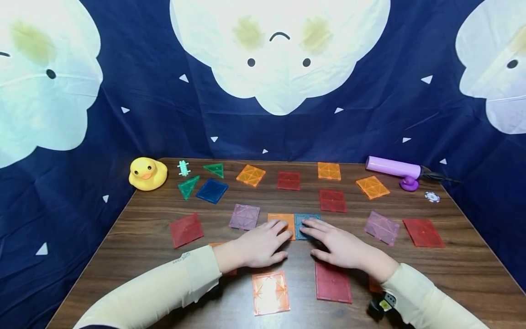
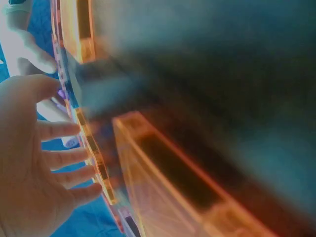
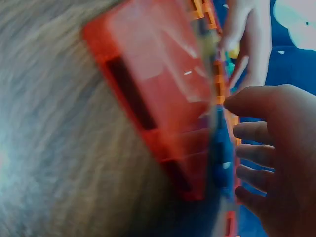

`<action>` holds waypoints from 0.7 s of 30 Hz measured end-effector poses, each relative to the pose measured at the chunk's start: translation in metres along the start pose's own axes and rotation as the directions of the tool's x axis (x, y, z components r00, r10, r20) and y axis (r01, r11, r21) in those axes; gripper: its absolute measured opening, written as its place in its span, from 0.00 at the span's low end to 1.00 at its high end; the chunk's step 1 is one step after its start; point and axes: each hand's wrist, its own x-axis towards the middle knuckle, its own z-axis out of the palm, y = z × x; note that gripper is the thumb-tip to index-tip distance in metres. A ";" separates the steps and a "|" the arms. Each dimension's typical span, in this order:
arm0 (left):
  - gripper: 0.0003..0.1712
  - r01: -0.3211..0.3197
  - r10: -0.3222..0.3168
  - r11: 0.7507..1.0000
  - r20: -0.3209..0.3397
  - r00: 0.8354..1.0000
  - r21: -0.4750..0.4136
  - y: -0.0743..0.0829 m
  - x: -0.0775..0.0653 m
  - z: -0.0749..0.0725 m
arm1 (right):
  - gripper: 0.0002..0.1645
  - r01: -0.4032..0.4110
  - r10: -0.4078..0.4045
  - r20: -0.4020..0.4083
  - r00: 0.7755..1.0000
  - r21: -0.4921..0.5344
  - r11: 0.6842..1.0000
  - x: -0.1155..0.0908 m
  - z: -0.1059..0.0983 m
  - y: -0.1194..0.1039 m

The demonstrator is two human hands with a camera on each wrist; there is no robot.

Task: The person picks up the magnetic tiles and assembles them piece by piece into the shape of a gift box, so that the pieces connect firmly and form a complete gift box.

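Two square translucent magnetic tiles, an orange one (image 1: 290,219) and a blue one (image 1: 298,221), lie flat edge to edge in the middle of the table. My left hand (image 1: 263,245) rests its fingertips over the orange tile, palm down with fingers spread. Over the blue tile, the fingers of my right hand (image 1: 343,248) lie likewise, thumb held apart toward the left. Both wrist views show fingers stretched loosely at the tile edges, the left hand (image 2: 34,168) by an orange edge (image 2: 92,146), the right hand (image 3: 284,158) by a blue one (image 3: 225,153).
Near me lie a clear orange tile (image 1: 271,293) and a red tile (image 1: 333,283). Purple tiles (image 1: 244,217) (image 1: 382,227) flank the hands. Farther back are a blue tile (image 1: 212,190), green triangles (image 1: 188,187), a yellow duck (image 1: 148,173), a purple cylinder (image 1: 392,167) and a poker chip (image 1: 432,197).
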 end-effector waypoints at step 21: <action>0.24 0.013 -0.012 0.999 -0.031 0.999 0.041 -0.011 0.013 0.001 | 0.29 -0.020 0.007 -0.175 0.985 -0.072 0.997 -0.109 0.006 -0.042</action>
